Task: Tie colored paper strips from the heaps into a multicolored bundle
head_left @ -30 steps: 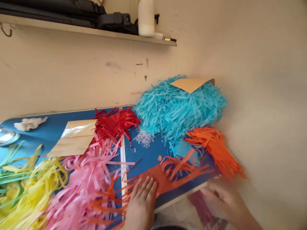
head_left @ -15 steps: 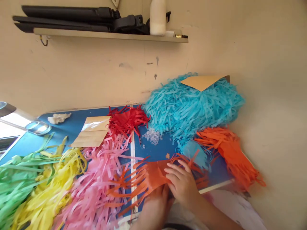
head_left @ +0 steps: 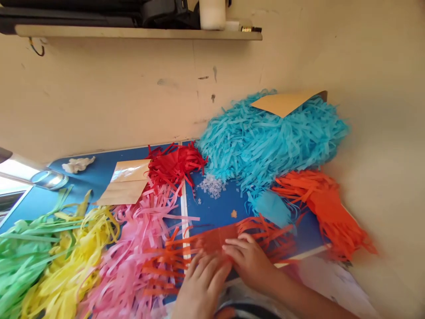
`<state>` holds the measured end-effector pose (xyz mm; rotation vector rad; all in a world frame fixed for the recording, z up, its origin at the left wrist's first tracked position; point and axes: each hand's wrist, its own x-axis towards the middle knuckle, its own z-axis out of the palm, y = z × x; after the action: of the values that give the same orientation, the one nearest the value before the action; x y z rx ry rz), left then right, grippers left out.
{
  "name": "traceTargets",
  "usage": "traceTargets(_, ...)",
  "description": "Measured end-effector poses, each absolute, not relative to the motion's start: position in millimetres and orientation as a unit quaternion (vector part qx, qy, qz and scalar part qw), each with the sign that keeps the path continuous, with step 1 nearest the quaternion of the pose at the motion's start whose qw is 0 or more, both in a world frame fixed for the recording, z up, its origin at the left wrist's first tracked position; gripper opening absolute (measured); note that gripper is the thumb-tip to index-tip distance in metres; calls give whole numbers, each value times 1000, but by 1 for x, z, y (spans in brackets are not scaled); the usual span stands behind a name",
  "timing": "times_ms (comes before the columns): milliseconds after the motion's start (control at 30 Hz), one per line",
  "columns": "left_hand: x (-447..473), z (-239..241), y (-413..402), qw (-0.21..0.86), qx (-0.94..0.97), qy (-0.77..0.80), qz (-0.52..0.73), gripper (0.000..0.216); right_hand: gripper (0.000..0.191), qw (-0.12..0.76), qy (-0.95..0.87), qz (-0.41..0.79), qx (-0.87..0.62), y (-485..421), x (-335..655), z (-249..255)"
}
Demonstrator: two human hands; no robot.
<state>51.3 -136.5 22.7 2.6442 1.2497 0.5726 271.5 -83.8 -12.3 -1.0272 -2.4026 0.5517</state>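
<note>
A sheet of orange fringed tissue paper [head_left: 215,239] lies across the near edge of the blue table, its cut strips spreading to both sides. My left hand [head_left: 202,283] is at the sheet's near edge, with fingers bent over the paper and the thumb mostly hidden. Close beside it, my right hand [head_left: 249,261] grips the same edge with curled fingers. The fingertips of the two hands nearly meet. Pink fringed strips [head_left: 129,261] lie left of the sheet, partly under its orange fringe.
Yellow [head_left: 73,261] and green fringes [head_left: 26,257] lie left. Red fringe [head_left: 175,164], a brown paper packet [head_left: 128,181] and small clear pieces [head_left: 212,186] sit farther back. A blue fringe heap [head_left: 275,141] and another orange fringe [head_left: 325,208] lie right. A shelf [head_left: 139,33] hangs above.
My left hand has come from beneath the sheet's near edge to over it. My right fingers have bent more, and the orange paper is drawn nearer me. The view has shifted slightly.
</note>
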Motion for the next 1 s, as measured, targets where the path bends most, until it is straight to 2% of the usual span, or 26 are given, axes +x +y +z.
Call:
traceTargets(33, 62, 18, -126, 58, 863, 460, 200, 42, 30, 230, -868, 207, -387, -82, 272, -10)
traceTargets(100, 74, 5, -111, 44, 825, 510, 238, 26, 23, 214, -850, 235, -421, -77, 274, -6)
traceTargets(200, 67, -12, -102, 74, 792, 551, 254, 21, 10, 192, -817, 278, -468, -66, 277, 1)
traceTargets(367, 54, -15, -93, 48, 753, 609, 246, 23, 16, 201, -786, 208, -547, -46, 273, 1)
traceTargets(533, 64, -9, -81, 13, 735, 649, 195, 31, 22, 175, -795, 129, -566, -41, 268, -8)
traceTargets(1000, 61, -18, -69, -20, 729, 677, 103, 35, 23, 219, -792, 104, -561, -41, 267, -18)
